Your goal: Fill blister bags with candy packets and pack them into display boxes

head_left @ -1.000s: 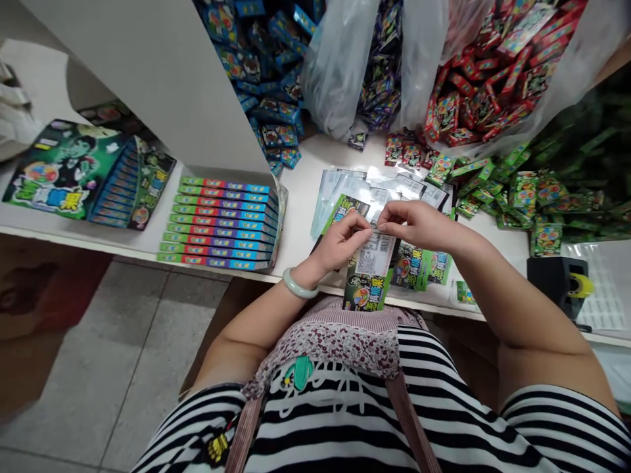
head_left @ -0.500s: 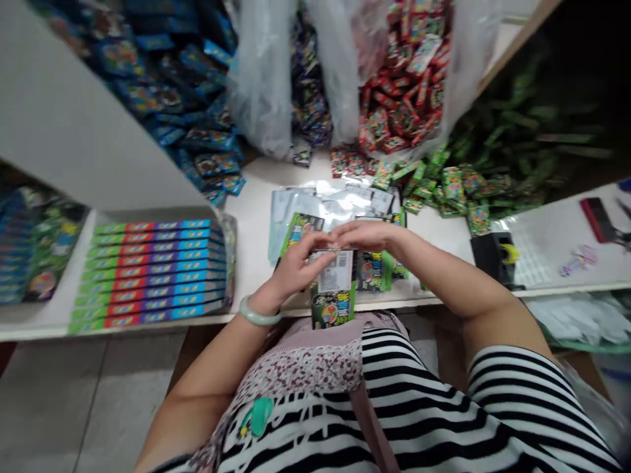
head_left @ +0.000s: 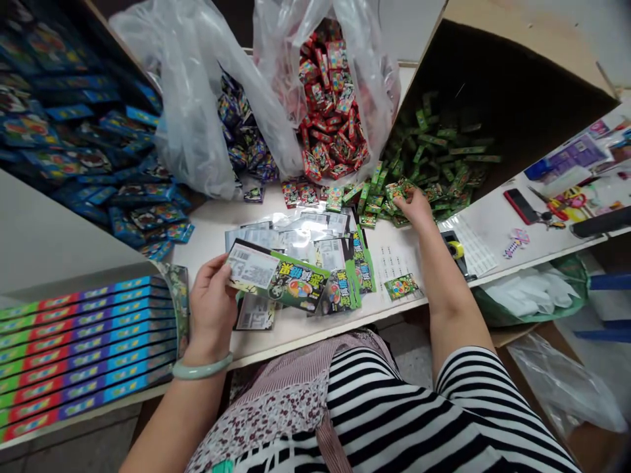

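Observation:
My left hand [head_left: 213, 305], with a pale bangle at the wrist, is closed on the left end of a flat black-and-green printed pouch [head_left: 300, 286]. The pouch is tilted above the table, and its pale, clear-looking part lies toward my fingers. Over at the right, my right hand [head_left: 418, 209] pinches a small green box [head_left: 397, 190] at the front of the green box pile [head_left: 453, 171]. More flat pouches [head_left: 340, 289] lie fanned on the white table beneath the held one. A single green box or card [head_left: 401, 287] lies near the table's front edge.
Plastic bags hold red boxes [head_left: 335, 125] and purple boxes [head_left: 241, 131] at the back. Blue boxes [head_left: 142, 197] spill out at left, above a stacked row of multicoloured packs [head_left: 89, 355]. A tape dispenser [head_left: 456, 249], phone [head_left: 521, 206] and scissors [head_left: 559, 205] are on the right.
My hands, earlier together over a pouch, have parted. The left has moved left with a pouch; the right has reached to the green boxes. The view has shifted.

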The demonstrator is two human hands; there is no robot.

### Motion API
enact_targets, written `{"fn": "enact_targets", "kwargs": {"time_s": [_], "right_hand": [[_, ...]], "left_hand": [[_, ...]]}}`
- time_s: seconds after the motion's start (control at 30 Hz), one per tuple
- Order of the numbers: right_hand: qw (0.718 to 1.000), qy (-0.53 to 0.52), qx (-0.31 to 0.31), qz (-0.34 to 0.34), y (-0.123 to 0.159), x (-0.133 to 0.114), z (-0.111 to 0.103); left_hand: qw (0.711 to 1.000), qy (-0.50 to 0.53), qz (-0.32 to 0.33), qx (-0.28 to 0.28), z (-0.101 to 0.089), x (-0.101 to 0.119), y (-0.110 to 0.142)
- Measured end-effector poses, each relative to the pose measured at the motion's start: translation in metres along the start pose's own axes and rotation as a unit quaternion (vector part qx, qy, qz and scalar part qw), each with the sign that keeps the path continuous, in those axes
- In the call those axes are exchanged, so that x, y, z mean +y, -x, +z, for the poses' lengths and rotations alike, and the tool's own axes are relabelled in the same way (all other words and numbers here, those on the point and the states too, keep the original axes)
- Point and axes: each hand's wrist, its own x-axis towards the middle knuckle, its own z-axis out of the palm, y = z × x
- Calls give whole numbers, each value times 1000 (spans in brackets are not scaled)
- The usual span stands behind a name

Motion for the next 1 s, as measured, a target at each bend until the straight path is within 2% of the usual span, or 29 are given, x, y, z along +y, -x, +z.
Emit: {"fn": "enact_targets", "kwargs": {"time_s": [0.1, 0.17, 0.27, 0.33, 0.4, 0.47, 0.53, 0.6, 0.63, 0.7, 0.77, 0.87, 1.0], "right_hand": [[995, -88, -30, 26, -5, 7, 6], [990, -130, -45, 24, -2, 7, 7], [980, -179, -88, 9, 16, 6, 4], [969, -214, -123, -22, 35, 2, 6], [954, -238, -148, -103, 58, -7, 14], [936, -220, -152, -230, 79, -18, 28], [915, -150, -149, -344, 95, -27, 44], [895, -72, -167, -408, 104, -29, 56], [886, -45, -183, -424, 106, -28, 60], [876, -23, -207, -434, 108, -23, 62], [885, -26, -198, -420, 111, -18, 61], [918, 12, -176, -356, 121, -18, 62], [926, 65, -201, -311, 135, -33, 68]], "left_hand": [[1000, -14, -24, -5, -2, -10, 5], [998, -43, -28, -27, -12, -18, 6], [989, -118, -22, -82, -31, -32, 3], [971, -219, 21, -95, -40, -37, 2], [930, -340, 109, -85, -41, -35, 2], [875, -425, 206, -111, -33, -28, 3], [819, -463, 262, -214, -20, -21, 4], [759, -498, 268, -323, -6, -17, 3], [732, -517, 261, -359, -1, -17, 2], [695, -547, 241, -399, 5, -18, 0], [679, -560, 230, -415, 7, -21, -3], [675, -560, 230, -420, 9, -23, -6], [686, -545, 248, -415, 13, -19, -8]]}}
